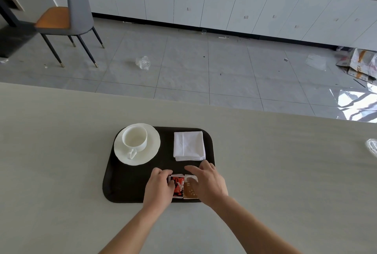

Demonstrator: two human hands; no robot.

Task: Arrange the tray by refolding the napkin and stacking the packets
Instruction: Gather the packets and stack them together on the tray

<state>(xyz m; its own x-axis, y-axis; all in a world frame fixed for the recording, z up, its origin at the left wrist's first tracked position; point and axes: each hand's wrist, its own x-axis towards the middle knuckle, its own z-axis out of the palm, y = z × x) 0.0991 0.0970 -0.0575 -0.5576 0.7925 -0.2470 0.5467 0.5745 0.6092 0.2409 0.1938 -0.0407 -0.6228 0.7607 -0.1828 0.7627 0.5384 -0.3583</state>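
Note:
A black tray lies on the pale table. At its far right sits a white napkin, folded into a neat square. Near the tray's front edge lie the packets, one red and black beside one brown, edges touching. My left hand grips the left side of the red packet with curled fingers. My right hand holds the right side of the brown packet, fingers curled over its top edge. Both hands partly hide the packets.
A white cup stands on a white saucer at the tray's far left. Crumpled clear plastic lies at the table's right edge. Beyond the table are a tiled floor, a grey chair and white cabinets.

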